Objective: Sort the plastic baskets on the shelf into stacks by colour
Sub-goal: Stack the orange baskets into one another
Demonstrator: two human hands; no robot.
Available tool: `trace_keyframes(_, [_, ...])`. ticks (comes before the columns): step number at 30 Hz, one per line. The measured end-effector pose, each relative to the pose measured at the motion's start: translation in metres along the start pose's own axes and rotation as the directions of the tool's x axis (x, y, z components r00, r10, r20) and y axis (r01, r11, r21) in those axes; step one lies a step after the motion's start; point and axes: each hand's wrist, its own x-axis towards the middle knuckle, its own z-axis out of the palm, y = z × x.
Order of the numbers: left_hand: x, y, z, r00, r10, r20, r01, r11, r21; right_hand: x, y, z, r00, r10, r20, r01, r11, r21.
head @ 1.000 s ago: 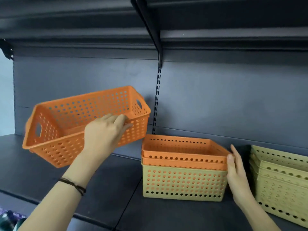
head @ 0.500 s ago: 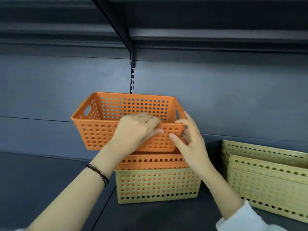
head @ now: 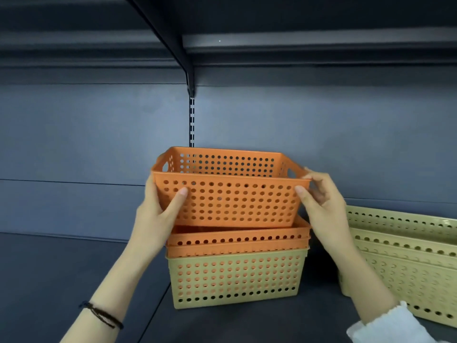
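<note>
- orange basket [head: 228, 194] is held level just above a stack, its base at the rim of the nested orange baskets [head: 237, 240] there.
- left hand [head: 158, 214] grips its left end, fingers [head: 179, 196] pressed on the front wall.
- right hand [head: 321, 206] grips the right end, fingers [head: 303, 191] curled around the rim.
- those orange baskets sit inside a green basket [head: 235, 280] on the dark shelf [head: 61, 280].
- a green stack [head: 405, 263] stands near on the right.
</note>
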Motion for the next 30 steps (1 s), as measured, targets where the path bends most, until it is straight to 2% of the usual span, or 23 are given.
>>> trace_keyframes(5, [-0.011, -0.009, 0.02, 0.995, 0.008, 0.1, -0.002, 0.998, -0.066, 0.003, 0.014, -0.017, 1.0, 0.023, 0.006, -0.023, 1.0, -0.002])
trace_keyframes(10, [-0.025, -0.025, 0.014, 0.995, 0.09, -0.037, -0.09, 0.996, -0.017, -0.022, 0.037, -0.01, 0.993, 0.074, 0.093, -0.072, 0.997, -0.03])
trace_keyframes(12, [-0.034, -0.031, 0.013, 0.994, 0.1, -0.036, -0.1, 0.995, 0.012, -0.033, 0.046, -0.008, 0.995, 0.055, 0.082, -0.05, 0.997, -0.059])
trace_keyframes(14, [-0.043, -0.033, 0.016, 0.998, 0.069, -0.01, -0.07, 0.996, -0.062, -0.039, 0.049, -0.007, 0.998, 0.037, 0.054, -0.033, 0.997, -0.07])
trace_keyframes(20, [-0.053, -0.024, 0.012, 0.997, 0.071, -0.04, -0.074, 0.994, -0.084, -0.045, 0.033, -0.011, 1.0, 0.02, -0.004, -0.019, 0.998, 0.068])
trace_keyframes(24, [-0.046, -0.02, 0.009, 0.996, 0.062, -0.059, -0.069, 0.99, -0.124, -0.043, 0.027, -0.007, 0.997, 0.047, -0.056, -0.042, 0.996, 0.078])
trace_keyframes(27, [-0.042, -0.028, 0.009, 0.999, -0.003, -0.054, -0.003, 0.994, -0.11, -0.041, 0.026, -0.003, 0.996, 0.056, -0.062, -0.057, 0.998, -0.003])
trace_keyframes(30, [-0.048, -0.039, 0.013, 0.995, -0.044, -0.095, 0.048, 0.998, 0.038, -0.051, 0.037, -0.001, 0.993, 0.109, -0.042, -0.114, 0.985, -0.128])
